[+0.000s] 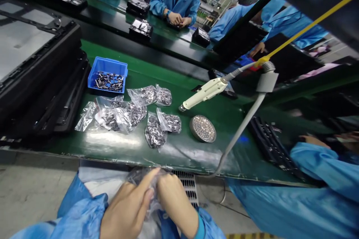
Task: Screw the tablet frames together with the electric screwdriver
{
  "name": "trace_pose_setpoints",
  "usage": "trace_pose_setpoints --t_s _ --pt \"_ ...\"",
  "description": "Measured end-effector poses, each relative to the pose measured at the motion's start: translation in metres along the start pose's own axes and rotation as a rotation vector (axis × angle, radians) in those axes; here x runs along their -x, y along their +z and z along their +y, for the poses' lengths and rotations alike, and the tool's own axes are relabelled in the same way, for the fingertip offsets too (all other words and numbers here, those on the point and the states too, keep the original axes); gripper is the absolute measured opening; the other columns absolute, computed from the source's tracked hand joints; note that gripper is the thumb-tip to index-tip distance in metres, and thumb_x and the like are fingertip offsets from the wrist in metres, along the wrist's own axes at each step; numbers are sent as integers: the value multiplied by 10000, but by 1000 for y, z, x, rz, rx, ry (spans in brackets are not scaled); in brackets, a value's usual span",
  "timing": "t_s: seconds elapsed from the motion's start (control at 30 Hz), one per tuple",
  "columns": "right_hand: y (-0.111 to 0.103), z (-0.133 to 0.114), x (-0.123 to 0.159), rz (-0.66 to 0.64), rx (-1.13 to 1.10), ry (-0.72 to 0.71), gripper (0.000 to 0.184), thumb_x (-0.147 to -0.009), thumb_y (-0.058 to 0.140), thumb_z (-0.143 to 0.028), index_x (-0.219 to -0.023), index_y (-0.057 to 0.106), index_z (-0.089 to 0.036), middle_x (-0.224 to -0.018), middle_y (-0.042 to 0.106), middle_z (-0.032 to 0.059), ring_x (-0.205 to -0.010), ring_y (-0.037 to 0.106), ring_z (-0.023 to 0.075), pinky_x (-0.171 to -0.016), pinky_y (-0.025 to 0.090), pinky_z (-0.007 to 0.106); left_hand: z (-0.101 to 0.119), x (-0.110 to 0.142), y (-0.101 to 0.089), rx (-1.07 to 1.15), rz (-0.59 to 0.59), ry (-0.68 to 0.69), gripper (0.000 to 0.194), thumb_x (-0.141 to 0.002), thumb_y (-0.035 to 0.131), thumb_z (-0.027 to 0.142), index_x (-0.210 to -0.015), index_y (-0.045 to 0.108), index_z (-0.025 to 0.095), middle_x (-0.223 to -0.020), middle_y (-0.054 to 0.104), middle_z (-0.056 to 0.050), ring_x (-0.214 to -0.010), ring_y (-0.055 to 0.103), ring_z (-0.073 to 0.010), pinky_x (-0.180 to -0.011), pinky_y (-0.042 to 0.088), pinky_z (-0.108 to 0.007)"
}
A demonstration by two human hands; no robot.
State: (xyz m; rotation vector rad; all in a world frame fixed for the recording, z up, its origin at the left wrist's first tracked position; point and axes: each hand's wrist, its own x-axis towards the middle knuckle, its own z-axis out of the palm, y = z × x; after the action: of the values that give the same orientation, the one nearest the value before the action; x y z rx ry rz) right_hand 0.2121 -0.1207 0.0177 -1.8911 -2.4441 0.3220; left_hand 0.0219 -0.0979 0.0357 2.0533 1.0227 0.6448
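Below the bench's front edge, my left hand [127, 207] and my right hand [174, 198] are close together, gripping a clear plastic bag [137, 174]. The left thumb and forefinger pinch the film, and my right hand is closed in a fist on it. What the bag contains is hard to make out. On the green bench [193, 157] ahead lie several zip bags of small metal parts [155, 134]. Behind them stands a blue bin [108, 76] with loose metal parts inside. A round tin of screws [203, 129] sits to the right.
A cream electric screwdriver [204, 92] hangs over the bench, its grey cable looping down at right. Black panels [42, 67] are stacked at left. Co-workers in blue sit across the bench; a co-worker's sleeve [322, 160] is at right. Dark trays [275, 149] lie beside it.
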Motion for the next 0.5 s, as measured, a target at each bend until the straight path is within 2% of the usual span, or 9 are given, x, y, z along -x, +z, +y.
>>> trace_pose_setpoints --t_s 0.07,0.13,0.2,0.23,0.3,0.37,0.43,0.5 --pt "-22 1 7 49 -103 -31 370 -818 416 43 -951 727 -107 -817 746 133 -689 737 277 -621 621 344 -1 0 -2 41 -11 -42 514 -1060 290 400 -1487 510 214 -683 708 4 -637 659 -173 -606 528 -238" --pt "-53 5 6 233 -258 -108 330 -959 424 -47 -1135 681 -154 -978 756 100 -845 749 209 -741 614 269 -2 0 -4 103 -46 -96 505 -1062 305 417 -1497 494 243 -638 684 28 -659 656 -170 -650 534 -229" --pt "-71 7 -11 409 -276 -120 223 -1021 497 -166 -1174 658 -192 -1019 750 76 -878 737 191 -789 604 268 -3 1 -4 146 -56 -157 498 -1066 310 437 -1499 492 272 -637 678 35 -693 656 -167 -702 538 -225" --pt "-73 8 -24 442 -212 -79 205 -1012 556 -220 -1190 654 -192 -1047 742 89 -885 730 219 -782 612 307 -3 2 -3 158 -49 -180 495 -1067 312 446 -1493 500 280 -646 680 33 -708 658 -168 -717 538 -226" --pt "-64 12 -52 407 -51 30 318 -960 653 -305 -1249 644 -172 -1152 697 159 -943 702 319 -745 627 423 -4 3 -1 167 -24 -208 495 -1066 316 458 -1481 519 282 -660 685 23 -717 659 -172 -718 538 -230" --pt "-53 19 -65 371 -42 68 328 -957 636 -288 -1257 647 -153 -1206 660 199 -999 674 364 -766 624 484 -5 3 0 170 -9 -211 498 -1063 321 460 -1478 524 275 -666 688 14 -706 656 -176 -700 537 -232" --pt "-57 32 -53 390 -242 27 222 -985 580 -242 -1174 672 -172 -1160 685 160 -1017 680 320 -851 614 447 -7 2 -2 174 -10 -221 507 -1066 306 455 -1501 493 273 -654 679 18 -693 651 -177 -708 541 -238" --pt "-76 45 -21 364 -478 -14 171 -997 591 -279 -1133 676 -221 -1122 718 93 -1025 700 257 -892 606 357 -9 2 -6 178 -43 -224 515 -1071 290 447 -1534 437 280 -650 671 28 -691 654 -173 -718 546 -241"
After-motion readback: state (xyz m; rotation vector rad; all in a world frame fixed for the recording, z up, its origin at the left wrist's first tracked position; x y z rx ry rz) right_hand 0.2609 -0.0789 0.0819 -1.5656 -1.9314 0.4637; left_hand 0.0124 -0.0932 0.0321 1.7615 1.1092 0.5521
